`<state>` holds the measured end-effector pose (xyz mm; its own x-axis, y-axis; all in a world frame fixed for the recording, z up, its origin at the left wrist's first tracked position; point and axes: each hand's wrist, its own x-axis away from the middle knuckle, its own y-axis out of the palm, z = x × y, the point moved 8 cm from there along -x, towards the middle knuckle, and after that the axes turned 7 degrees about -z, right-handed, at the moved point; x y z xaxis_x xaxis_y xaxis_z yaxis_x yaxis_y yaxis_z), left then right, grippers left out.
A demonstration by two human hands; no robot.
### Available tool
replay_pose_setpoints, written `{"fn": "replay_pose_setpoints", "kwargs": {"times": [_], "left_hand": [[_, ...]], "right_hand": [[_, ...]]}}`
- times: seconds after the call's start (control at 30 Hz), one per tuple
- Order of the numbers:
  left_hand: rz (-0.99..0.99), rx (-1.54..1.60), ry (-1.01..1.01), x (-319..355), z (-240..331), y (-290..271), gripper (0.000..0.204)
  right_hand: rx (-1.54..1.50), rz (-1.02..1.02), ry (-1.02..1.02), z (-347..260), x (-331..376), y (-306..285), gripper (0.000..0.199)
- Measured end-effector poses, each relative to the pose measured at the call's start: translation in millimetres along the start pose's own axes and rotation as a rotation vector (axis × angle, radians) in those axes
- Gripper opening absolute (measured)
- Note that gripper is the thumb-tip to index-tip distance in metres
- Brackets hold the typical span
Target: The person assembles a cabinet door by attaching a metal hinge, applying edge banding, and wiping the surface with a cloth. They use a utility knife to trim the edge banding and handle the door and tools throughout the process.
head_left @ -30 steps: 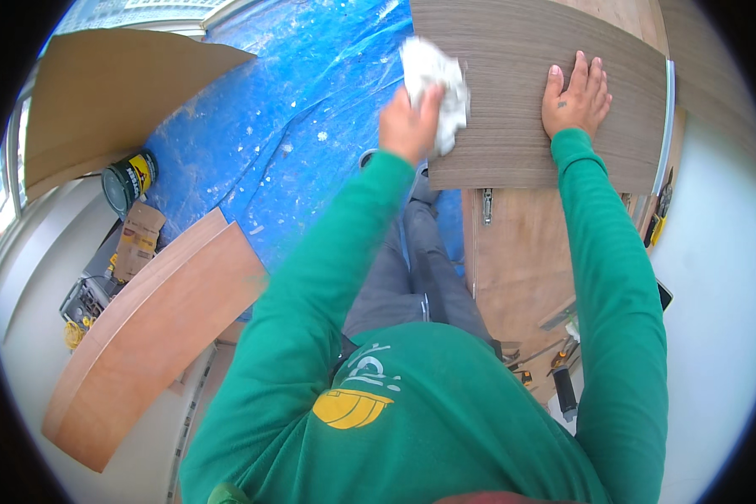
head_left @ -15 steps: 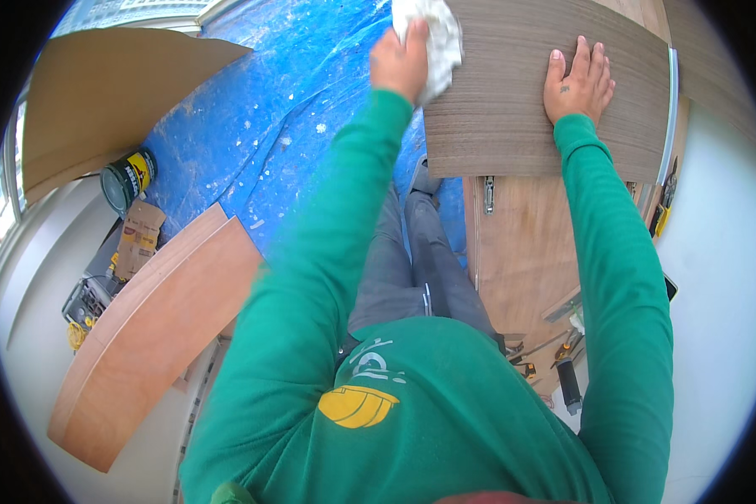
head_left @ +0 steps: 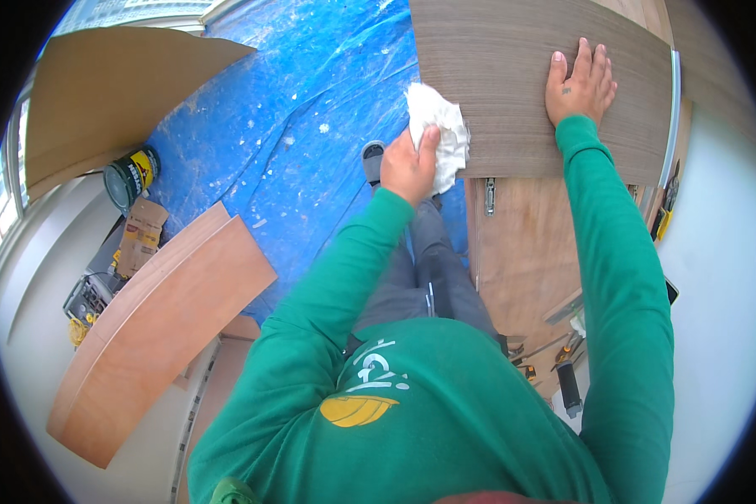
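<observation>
My left hand (head_left: 407,165) grips a crumpled white cloth (head_left: 438,134) and presses it against the lower left corner of a grey-brown wood-grain panel (head_left: 512,76). My right hand (head_left: 580,84) lies flat on the same panel further right, fingers spread, holding nothing. Both arms are in green sleeves. The panel lies over a brown plywood surface (head_left: 525,252).
A blue plastic sheet (head_left: 311,126) covers the floor. Curved brown plywood boards (head_left: 160,328) lie at left, another large board (head_left: 118,92) at top left. A paint can (head_left: 130,176) and a cardboard piece (head_left: 141,235) sit beside them. Tools (head_left: 563,378) lie at lower right.
My left hand with the cloth swept up toward the panel's far edge, then came back down to its near left corner. My right hand stayed flat on the panel.
</observation>
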<state>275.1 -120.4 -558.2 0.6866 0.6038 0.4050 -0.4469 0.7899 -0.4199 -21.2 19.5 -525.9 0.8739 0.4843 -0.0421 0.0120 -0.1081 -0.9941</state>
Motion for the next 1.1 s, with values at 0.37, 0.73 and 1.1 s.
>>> {"fn": "replay_pose_setpoints", "kwargs": {"times": [0.37, 0.73, 1.1], "left_hand": [[0.179, 0.261, 0.035, -143.3, 30.4, -27.9, 0.057], [-0.002, 0.245, -0.157, 40.6, -9.2, 7.0, 0.038], [0.141, 0.157, -0.025, -107.3, 34.4, -34.1, 0.057]], "right_hand": [[-0.004, 0.021, -0.011, -0.8, -0.7, 2.5, 0.064], [0.001, 0.01, -0.017, -0.1, 1.2, 0.7, 0.064], [-0.015, 0.005, -0.011, -1.8, 0.0, 1.3, 0.065]]}}
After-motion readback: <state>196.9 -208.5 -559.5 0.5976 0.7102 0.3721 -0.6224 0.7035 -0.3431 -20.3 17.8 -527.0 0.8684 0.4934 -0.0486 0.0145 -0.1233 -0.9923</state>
